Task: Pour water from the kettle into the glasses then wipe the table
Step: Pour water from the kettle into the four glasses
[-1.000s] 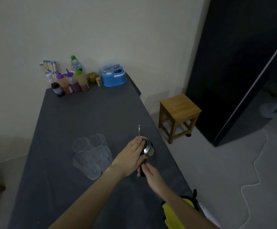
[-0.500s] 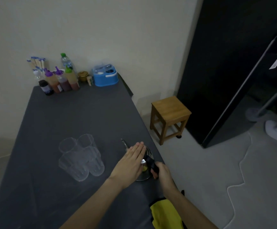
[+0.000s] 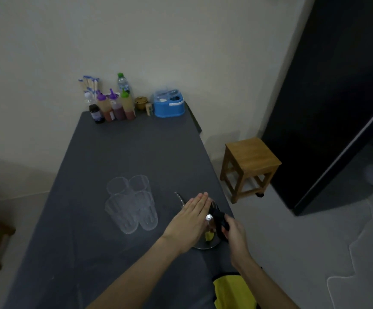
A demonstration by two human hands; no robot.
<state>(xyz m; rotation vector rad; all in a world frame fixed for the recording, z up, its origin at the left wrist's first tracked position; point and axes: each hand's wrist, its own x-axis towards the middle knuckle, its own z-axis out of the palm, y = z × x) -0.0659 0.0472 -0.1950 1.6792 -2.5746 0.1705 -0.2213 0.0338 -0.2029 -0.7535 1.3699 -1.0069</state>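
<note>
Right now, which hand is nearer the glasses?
The left hand is nearer. It lies flat over the kettle, just right of the glasses without touching them. The right hand grips the kettle's black handle, on the kettle's far side from the glasses.

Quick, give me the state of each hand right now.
Left hand: open, fingers straight, lying flat over the kettle.
Right hand: closed around the kettle's black handle.
</note>
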